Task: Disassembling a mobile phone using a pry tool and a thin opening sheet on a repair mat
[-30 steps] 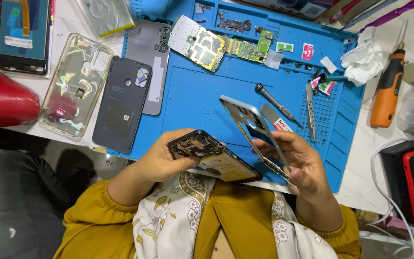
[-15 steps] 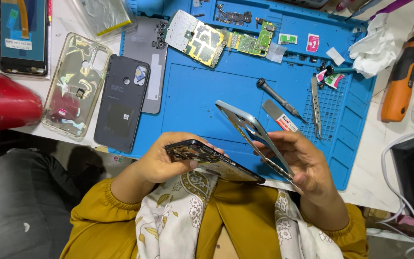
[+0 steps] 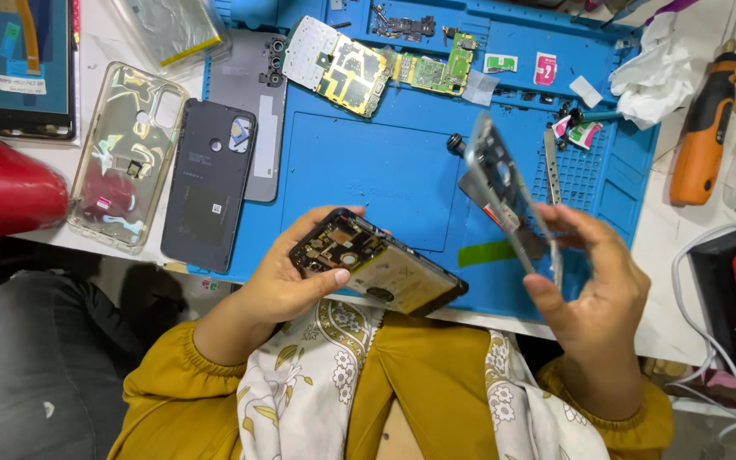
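Observation:
My left hand (image 3: 287, 277) grips an opened black phone (image 3: 376, 264) with its inner parts and battery facing up, held over the near edge of the blue work mat (image 3: 359, 162). My right hand (image 3: 594, 277) holds a grey phone frame (image 3: 508, 192) on edge, tilted upward, to the right of the phone and apart from it. A black screwdriver (image 3: 455, 145) lies on the mat just behind the frame, partly hidden by it.
Two circuit boards (image 3: 342, 64) (image 3: 436, 72) lie at the mat's far side. A black back cover (image 3: 210, 183), a grey back cover (image 3: 261, 102), a clear case (image 3: 125, 153) and a screen (image 3: 31, 68) lie left. An orange electric screwdriver (image 3: 704, 132), tweezers (image 3: 550, 166) and crumpled tissue (image 3: 658, 72) sit right.
My right hand has lifted the grey frame away from the phone and turned it up on edge, moving right. The left hand keeps the phone in about the same place.

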